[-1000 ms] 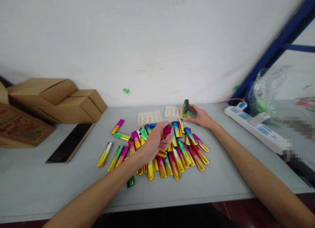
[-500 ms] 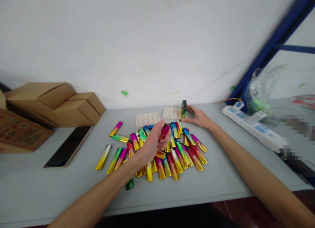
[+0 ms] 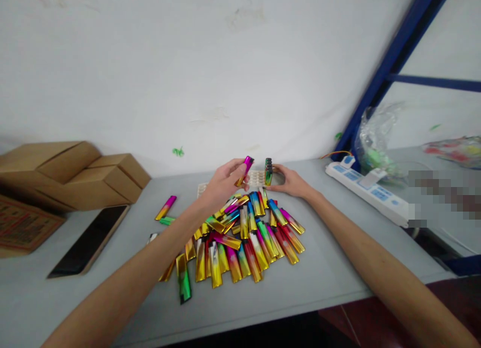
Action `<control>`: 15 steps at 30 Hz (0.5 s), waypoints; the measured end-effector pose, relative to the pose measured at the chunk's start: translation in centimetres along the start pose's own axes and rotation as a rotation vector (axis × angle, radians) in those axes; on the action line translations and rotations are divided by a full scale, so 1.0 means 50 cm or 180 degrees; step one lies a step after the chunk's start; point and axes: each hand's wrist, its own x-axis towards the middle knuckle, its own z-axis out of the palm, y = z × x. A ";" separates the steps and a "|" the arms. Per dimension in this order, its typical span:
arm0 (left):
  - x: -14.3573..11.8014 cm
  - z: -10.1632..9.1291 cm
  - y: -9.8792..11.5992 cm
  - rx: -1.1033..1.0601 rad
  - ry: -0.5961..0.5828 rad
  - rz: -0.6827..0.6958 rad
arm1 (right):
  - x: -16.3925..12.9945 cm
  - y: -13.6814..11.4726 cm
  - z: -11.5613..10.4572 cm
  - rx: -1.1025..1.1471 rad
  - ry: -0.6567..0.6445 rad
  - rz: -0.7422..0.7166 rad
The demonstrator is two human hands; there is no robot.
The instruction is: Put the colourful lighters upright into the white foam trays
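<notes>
The left hand (image 3: 221, 181) pinches a pink-and-gold lighter (image 3: 244, 169) between thumb and fingertips, closed snugly on its lower half, the pink end tilted up and toward the wall. Just beside that raised end, to the right, stands a small upright row of lighters (image 3: 268, 171), dark at the top and green to gold lower down. The right hand (image 3: 290, 181) is cupped against the far side of that row, fingers curled loosely round it and touching it, so its grasp is narrow and steadying rather than clenched.

Under and behind the held lighter lies a pale tray (image 3: 257, 177) with a grid of small pockets; the upright row seems to stand at its right end, though whether the lighters sit inside pockets cannot be told. Part of a second such tray (image 3: 202, 188) shows just left of the left wrist, its pockets hidden by the hand.

Nearer the person, below both hands, a loose heap of lighters (image 3: 244, 237) in gold, red, green, blue and pink is spread on the grey table (image 3: 319, 278). A single pink-gold one (image 3: 166, 207) lies apart to the left of the heap.

Further left lie a dark phone (image 3: 89, 240) and closed cardboard boxes (image 3: 75, 175). Well to the right of the right hand are a white power strip (image 3: 366, 192) and a clear plastic bag (image 3: 376, 142) by a blue frame (image 3: 387, 72).
</notes>
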 end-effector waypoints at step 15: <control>0.220 -0.057 -0.150 0.2001 0.0005 0.0692 | 0.002 -0.001 0.001 -0.0065 0.0004 -0.0029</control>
